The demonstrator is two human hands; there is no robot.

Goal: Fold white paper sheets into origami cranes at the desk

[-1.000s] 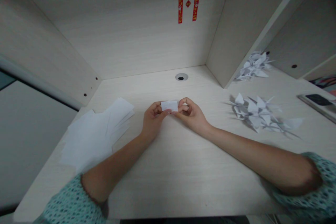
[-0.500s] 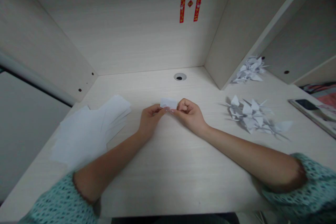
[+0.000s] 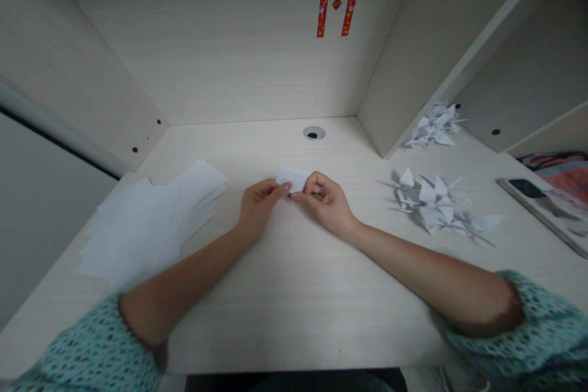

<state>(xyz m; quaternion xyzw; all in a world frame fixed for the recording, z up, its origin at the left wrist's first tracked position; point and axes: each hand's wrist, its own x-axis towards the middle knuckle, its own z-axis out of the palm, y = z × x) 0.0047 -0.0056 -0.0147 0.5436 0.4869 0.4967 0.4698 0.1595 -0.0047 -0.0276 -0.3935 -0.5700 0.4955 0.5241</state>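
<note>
L hand [image 3: 260, 205] and R hand [image 3: 326, 199] both narrow, fingertips pinching small white paper slip [image 3: 290, 178] betw. them, held low over centre of desk [image 3: 294, 318]. Slip now tilted, top edge sloping down to R; was near level a sec ago, so grip has shifted its angle. Loose paper strips [image 3: 151, 223] lie L of L hand; paper cranes [image 3: 432, 203] heaped R of R hand, more cranes [image 3: 434, 127] toward back R, phone [image 3: 527, 188] far R.
</note>
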